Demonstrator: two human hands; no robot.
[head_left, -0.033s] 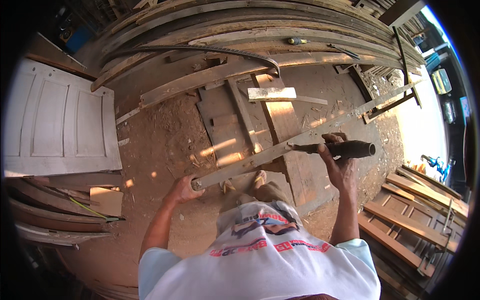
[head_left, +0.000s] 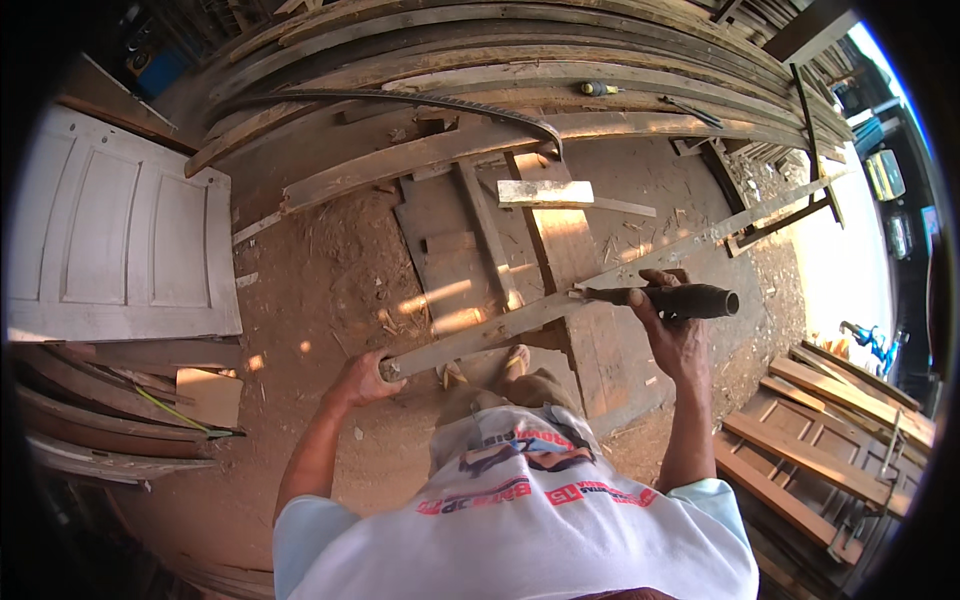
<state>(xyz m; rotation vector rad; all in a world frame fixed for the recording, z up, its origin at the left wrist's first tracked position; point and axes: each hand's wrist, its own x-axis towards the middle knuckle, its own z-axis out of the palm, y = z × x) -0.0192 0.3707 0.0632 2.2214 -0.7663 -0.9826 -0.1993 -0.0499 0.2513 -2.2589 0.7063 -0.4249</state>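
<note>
A long, narrow wooden batten (head_left: 520,318) runs slantwise from near my left side up to the far right. My left hand (head_left: 362,380) is closed round its near end. In my right hand (head_left: 678,335) is a dark tool with a thick round handle (head_left: 703,301), gripped with the thumb along its side. Its narrow tip touches or lies just over the batten's middle; exact contact is hard to tell. Beyond the batten, a short pale wood block (head_left: 545,193) lies across a wide board (head_left: 565,235).
Long boards (head_left: 480,75) are stacked at the back, with a yellow-and-black screwdriver (head_left: 600,89) on them. A dark curved metal bar (head_left: 400,97) lies there too. A white panelled door (head_left: 120,230) stands left; wood pieces and clamps (head_left: 895,435) lie right. Chips litter the ground.
My right hand and the dark tool have shifted slightly to the left. My left hand keeps its hold on the batten's end.
</note>
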